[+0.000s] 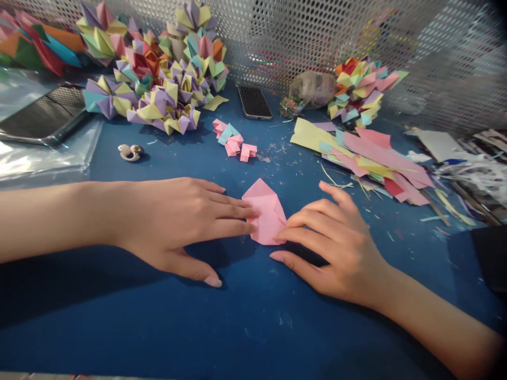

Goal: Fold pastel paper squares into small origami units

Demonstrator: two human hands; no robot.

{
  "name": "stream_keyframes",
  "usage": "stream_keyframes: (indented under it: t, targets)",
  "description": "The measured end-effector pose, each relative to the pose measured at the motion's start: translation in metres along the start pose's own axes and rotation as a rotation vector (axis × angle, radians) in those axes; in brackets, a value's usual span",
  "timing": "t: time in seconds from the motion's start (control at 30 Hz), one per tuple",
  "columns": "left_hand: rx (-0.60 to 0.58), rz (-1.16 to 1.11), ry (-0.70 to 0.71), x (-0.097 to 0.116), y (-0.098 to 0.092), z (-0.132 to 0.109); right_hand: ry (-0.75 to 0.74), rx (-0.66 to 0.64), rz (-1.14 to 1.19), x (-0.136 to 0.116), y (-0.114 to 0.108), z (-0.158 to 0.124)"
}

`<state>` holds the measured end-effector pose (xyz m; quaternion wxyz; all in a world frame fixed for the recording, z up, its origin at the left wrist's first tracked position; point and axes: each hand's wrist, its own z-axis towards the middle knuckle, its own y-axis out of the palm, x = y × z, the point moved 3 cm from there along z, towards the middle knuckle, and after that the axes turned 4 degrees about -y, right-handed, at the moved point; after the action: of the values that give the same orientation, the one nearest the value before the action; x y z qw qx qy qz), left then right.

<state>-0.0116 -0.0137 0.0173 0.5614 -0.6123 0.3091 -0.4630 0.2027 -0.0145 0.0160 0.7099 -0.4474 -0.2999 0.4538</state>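
A partly folded pink paper (266, 212) lies on the blue table top (245, 316), between both hands. My left hand (178, 221) lies flat, fingers stretched out, with its fingertips pressing the paper's left edge. My right hand (336, 243) comes in from the right, fingers spread, and its fingertips rest on the paper's right edge. Neither hand grips the sheet. Several small folded pink and teal pieces (234, 141) lie just beyond the paper.
Colourful folded paper clusters (158, 79) pile up at the back left and another cluster (360, 87) at the back right. A stack of coloured paper sheets (364, 155) lies right. A phone (254, 102) sits against the perforated metal wall (317, 31). Scraps litter the right side.
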Motion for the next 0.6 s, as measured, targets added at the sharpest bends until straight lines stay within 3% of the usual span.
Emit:
stream_keyframes:
  t: [0.4, 0.6]
  targets:
    - [0.026, -0.053, 0.002, -0.0038, -0.0038, 0.0001, 0.049, 0.007, -0.071, 0.0021, 0.0078, 0.0041]
    - [-0.045, 0.018, 0.013, -0.0035, -0.0009, 0.0001, 0.069, 0.04, -0.069, 0.0034, 0.0081, 0.005]
